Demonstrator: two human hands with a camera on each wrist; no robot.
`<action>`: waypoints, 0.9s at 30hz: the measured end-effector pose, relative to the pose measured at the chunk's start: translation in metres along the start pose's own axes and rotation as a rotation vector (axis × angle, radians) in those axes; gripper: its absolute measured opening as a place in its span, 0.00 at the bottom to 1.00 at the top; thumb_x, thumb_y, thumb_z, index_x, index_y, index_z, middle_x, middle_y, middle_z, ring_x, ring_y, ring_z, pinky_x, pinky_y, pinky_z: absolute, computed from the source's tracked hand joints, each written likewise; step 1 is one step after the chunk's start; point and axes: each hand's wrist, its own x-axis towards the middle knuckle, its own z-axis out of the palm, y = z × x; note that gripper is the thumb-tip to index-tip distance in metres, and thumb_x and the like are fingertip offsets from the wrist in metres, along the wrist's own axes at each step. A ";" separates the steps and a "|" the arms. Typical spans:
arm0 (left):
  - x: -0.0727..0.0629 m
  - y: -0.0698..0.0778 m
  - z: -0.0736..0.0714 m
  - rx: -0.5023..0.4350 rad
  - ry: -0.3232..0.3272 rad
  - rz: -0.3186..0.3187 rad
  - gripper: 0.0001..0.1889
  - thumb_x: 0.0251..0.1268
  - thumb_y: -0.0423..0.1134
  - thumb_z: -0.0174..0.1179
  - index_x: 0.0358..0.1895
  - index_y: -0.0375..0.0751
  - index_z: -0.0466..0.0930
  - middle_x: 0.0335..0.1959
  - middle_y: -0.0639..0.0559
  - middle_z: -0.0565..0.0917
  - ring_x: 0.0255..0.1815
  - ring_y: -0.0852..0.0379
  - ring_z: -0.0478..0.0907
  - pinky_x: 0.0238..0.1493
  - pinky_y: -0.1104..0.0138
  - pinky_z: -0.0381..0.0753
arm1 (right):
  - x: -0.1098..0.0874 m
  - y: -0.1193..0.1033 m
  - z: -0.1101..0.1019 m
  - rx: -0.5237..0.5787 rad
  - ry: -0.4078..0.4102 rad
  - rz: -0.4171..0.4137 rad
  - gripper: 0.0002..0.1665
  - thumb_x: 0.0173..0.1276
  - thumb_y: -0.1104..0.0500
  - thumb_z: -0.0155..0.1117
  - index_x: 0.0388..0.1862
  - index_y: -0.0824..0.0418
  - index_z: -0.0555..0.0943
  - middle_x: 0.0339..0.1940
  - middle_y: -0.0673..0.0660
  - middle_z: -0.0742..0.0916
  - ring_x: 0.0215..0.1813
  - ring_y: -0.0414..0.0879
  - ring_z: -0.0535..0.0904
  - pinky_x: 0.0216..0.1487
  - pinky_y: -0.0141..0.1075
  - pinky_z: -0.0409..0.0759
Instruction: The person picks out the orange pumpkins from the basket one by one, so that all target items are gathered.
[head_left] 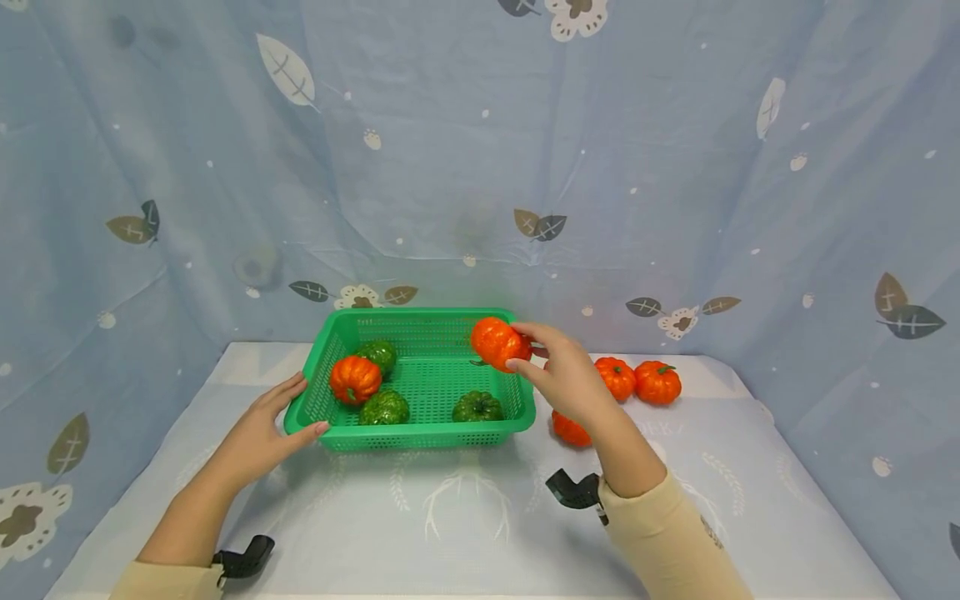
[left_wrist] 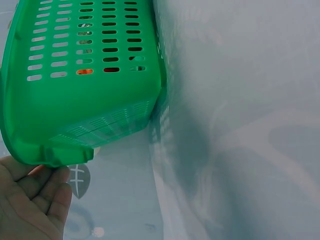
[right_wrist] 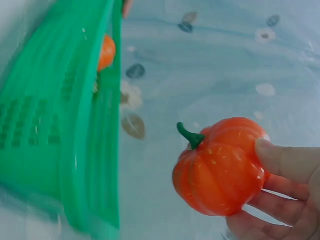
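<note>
My right hand (head_left: 564,371) pinches a small orange pumpkin (right_wrist: 220,170) with a green stem, holding it above the right end of a green perforated basket (head_left: 442,429). Thumb and fingers press its side in the right wrist view. My left hand (head_left: 266,433) touches the basket's left end, fingers spread at the rim. The left wrist view has those fingertips (left_wrist: 59,175) against the rim's underside. Inside the basket lie another orange pumpkin (head_left: 356,380) and three green ones: one behind it (head_left: 377,356), one in front (head_left: 384,408), and one at the right (head_left: 478,407).
On the table right of the basket sit three more orange pumpkins, one near the wrist (head_left: 572,429) partly hidden by the right arm, two farther back (head_left: 615,378) (head_left: 657,382). A white patterned cloth (head_left: 465,533) covers the table. Blue patterned curtain (head_left: 450,167) hangs behind and at both sides.
</note>
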 end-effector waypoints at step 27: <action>0.000 0.002 -0.002 0.002 -0.010 -0.011 0.50 0.64 0.61 0.65 0.77 0.30 0.55 0.80 0.37 0.52 0.74 0.24 0.51 0.62 0.27 0.57 | -0.077 0.120 -0.076 -0.174 0.043 0.237 0.34 0.71 0.57 0.67 0.70 0.71 0.70 0.63 0.72 0.79 0.59 0.68 0.79 0.54 0.57 0.81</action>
